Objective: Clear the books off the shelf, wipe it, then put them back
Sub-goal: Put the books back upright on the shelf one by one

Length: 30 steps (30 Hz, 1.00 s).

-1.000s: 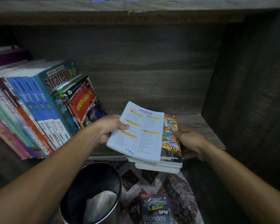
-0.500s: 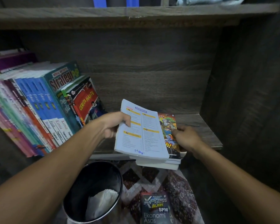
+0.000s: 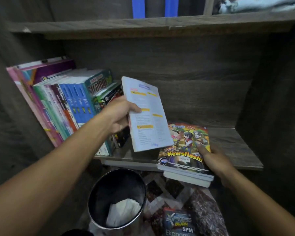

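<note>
I see a row of books (image 3: 66, 103) leaning at the left end of the shelf (image 3: 232, 143). My left hand (image 3: 119, 116) holds a thin book (image 3: 146, 114) up just right of the row. Further right, a stack of books (image 3: 186, 160) sticks out over the shelf's front edge, with my right hand (image 3: 215, 159) gripping its right side. Below on the floor stands a bin (image 3: 116, 181) with paper (image 3: 123, 212) in it. Another book (image 3: 179, 222) lies right of the bin.

One head-worn camera looks forward and down, close up, into the wooden shelf (image 3: 237, 143), with the bin (image 3: 112, 186) on the floor below its front edge.
</note>
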{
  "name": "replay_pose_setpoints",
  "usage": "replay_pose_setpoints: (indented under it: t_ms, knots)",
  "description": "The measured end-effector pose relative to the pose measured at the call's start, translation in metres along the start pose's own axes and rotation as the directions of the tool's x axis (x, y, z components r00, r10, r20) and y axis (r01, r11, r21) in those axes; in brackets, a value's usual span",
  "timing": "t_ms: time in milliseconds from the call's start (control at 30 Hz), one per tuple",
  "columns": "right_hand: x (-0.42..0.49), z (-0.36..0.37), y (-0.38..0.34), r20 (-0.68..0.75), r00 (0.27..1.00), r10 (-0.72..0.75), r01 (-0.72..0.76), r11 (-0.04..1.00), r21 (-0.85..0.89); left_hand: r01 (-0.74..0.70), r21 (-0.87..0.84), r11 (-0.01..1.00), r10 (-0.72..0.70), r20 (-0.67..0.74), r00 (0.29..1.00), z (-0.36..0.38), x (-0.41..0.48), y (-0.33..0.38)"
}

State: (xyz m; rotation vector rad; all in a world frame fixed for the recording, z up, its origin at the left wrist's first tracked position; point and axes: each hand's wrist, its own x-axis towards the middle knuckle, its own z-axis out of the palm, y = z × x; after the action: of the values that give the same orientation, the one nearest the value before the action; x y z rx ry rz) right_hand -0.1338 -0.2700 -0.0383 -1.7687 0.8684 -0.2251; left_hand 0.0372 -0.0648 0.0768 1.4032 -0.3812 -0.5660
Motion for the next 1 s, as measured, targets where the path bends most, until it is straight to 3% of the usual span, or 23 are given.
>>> replay_pose_setpoints:
  t_ms: [133, 267, 400, 500, 667, 767, 800, 867, 933, 1000]
  knots:
    - [0.001, 0.003, 0.004, -0.033, 0.999, -0.028, 0.03, 0.998, 0.059, -0.182, 0.078, 0.98, 0.196, -0.266, 0.944, -0.015, -0.004, -0.001]
    - [-0.002, 0.003, 0.005, -0.028, 0.999, -0.037, 0.041, 0.99, 0.134, -0.213, 0.227, 0.95, 0.303, -0.521, 0.798, -0.017, 0.006, -0.031]
    - [-0.006, 0.001, 0.006, -0.055, 0.997, -0.051, 0.059, 0.985, 0.163, -0.246, 0.234, 0.941, 0.34, -0.64, 0.689, -0.012, 0.021, -0.058]
    - [-0.007, 0.001, 0.009, -0.035, 0.999, -0.036, 0.042, 0.982, 0.185, -0.254, 0.228, 0.94, 0.34, -0.683, 0.646, -0.011, 0.03, -0.072]
    - [-0.005, 0.001, 0.016, -0.008, 0.999, -0.045, 0.045, 0.969, 0.243, -0.17, 0.303, 0.938, 0.336, -0.67, 0.661, -0.012, 0.035, -0.089]
    - [-0.001, 0.003, 0.025, -0.002, 0.999, -0.033, 0.032, 0.946, 0.322, -0.01, 0.444, 0.896, 0.299, -0.586, 0.753, -0.023, 0.03, -0.087]
    - [0.001, 0.003, 0.027, 0.0, 1.0, -0.026, 0.024, 0.939, 0.344, 0.054, 0.52, 0.852, 0.279, -0.539, 0.795, -0.028, 0.026, -0.085]
    - [0.003, 0.004, 0.03, 0.017, 1.0, -0.016, 0.008, 0.926, 0.377, 0.163, 0.729, 0.664, 0.275, -0.441, 0.855, -0.039, 0.018, -0.084]
    - [0.004, 0.003, 0.03, 0.025, 0.999, -0.023, 0.011, 0.919, 0.394, 0.213, 0.844, 0.492, 0.296, -0.392, 0.871, -0.049, 0.011, -0.085]
    - [0.004, 0.004, 0.029, 0.032, 0.999, -0.023, 0.008, 0.914, 0.407, 0.202, 0.872, 0.446, 0.324, -0.368, 0.872, -0.054, 0.008, -0.085]
